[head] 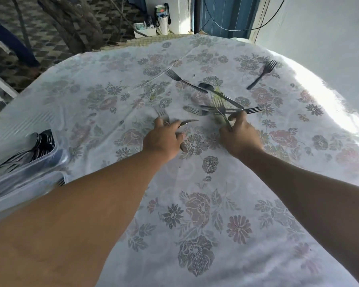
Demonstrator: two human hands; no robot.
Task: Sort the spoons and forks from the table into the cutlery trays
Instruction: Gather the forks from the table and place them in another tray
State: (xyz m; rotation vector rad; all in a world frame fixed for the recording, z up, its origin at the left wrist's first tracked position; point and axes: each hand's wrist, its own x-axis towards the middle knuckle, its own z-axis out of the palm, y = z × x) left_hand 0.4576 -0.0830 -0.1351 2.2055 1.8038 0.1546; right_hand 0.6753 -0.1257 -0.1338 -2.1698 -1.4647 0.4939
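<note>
- The left hand (162, 139) at frame centre grips forks (164, 119), tines poking out beyond the knuckles.
- The right hand (239, 134) pinches one fork's handle (224, 116) at the edge of the tangled pile (216, 102) just above it.
- I'd lift that fork straight up, so the crossed ones don't drag.
- One lone fork (261, 74) lies upper right.
- The trays (29, 162), spoons already inside, sit at the left edge.

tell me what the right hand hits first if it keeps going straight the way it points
Probably the pile of crossed forks just beyond the right hand, which already grips one; depth is unclear.
</note>
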